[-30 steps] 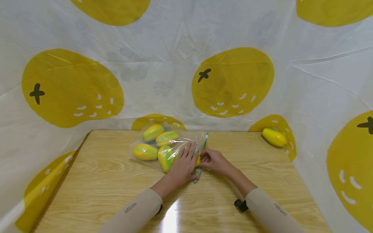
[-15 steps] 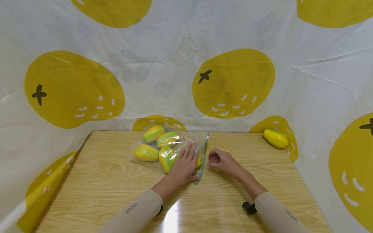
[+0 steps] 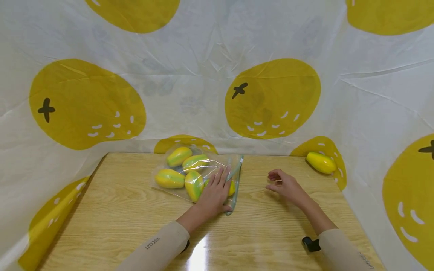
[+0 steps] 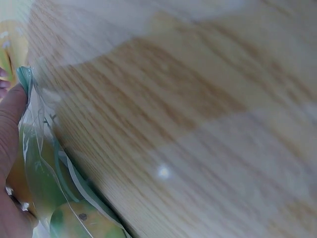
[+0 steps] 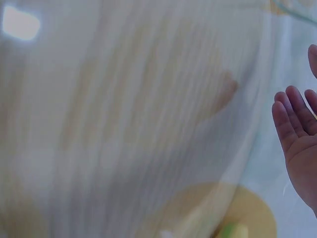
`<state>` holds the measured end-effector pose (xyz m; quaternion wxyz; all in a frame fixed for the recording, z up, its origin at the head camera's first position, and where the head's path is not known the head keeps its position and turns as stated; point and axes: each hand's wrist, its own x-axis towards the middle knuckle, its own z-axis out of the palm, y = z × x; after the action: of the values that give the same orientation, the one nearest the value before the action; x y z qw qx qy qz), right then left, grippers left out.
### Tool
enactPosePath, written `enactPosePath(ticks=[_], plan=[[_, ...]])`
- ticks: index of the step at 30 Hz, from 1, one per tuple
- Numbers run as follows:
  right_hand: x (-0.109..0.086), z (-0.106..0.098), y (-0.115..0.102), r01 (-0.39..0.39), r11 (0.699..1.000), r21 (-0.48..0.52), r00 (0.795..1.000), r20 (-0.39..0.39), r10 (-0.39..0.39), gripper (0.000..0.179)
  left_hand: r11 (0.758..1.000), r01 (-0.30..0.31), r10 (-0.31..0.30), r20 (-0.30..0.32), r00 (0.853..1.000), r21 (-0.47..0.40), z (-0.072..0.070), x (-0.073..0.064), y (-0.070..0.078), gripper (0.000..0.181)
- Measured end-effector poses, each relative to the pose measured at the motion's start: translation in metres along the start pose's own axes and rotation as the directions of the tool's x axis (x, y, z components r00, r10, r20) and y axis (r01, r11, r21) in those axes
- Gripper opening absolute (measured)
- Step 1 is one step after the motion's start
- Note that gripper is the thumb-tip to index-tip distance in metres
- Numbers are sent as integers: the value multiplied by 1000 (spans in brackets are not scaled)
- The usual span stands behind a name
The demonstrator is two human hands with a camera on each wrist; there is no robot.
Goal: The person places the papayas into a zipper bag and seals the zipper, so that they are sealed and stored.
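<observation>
A clear zip bag with a green seal strip lies on the table, holding several yellow-green papayas. My left hand rests flat on the bag near its mouth, fingers extended over a papaya partly hidden beneath it. In the left wrist view, the thumb touches the bag's edge, and papayas show through the plastic. My right hand hovers apart from the bag, its fingers loosely bent around nothing. At the far right corner lies a single loose papaya, beyond the right hand.
The wooden table is walled at the back and sides by a white cloth printed with yellow fruit. The loose papaya lies close to the cloth. Both forearms wear beige sleeves.
My right hand has left the bag's mouth and moved right, towards the loose papaya, its fingers spreading apart. The left hand and the bag have stayed in place.
</observation>
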<state>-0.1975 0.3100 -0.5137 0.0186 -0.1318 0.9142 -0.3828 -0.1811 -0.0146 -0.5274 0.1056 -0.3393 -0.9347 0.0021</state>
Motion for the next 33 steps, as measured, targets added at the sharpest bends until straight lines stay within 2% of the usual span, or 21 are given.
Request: enactPosePath(ticks=[6, 15, 21, 27, 30, 33], plan=[[-1, -36, 20, -73, 994, -81, 997, -35, 70, 66, 1000, 7, -7, 6, 1000, -14, 1, 0, -1, 112], [4, -93, 54, -166, 965, -204, 982, -128, 142, 82, 1000, 7, -7, 17, 1000, -7, 0, 1, -1, 111], [9, -123, 73, -213, 941, -265, 966, -200, 162, 84, 1000, -1, 0, 28, 1000, 14, -2, 2, 0, 113], [12, -139, 84, -198, 933, -301, 973, -177, 150, 87, 1000, -1, 0, 31, 1000, 25, -4, 2, 1, 113], [13, -140, 89, -204, 919, -336, 973, -176, 152, 87, 1000, 1, -2, 29, 1000, 21, -5, 2, 1, 112], [14, -136, 92, -234, 902, -362, 969, -159, 187, 90, 1000, 9, -10, 35, 999, 18, -5, 2, 1, 111]])
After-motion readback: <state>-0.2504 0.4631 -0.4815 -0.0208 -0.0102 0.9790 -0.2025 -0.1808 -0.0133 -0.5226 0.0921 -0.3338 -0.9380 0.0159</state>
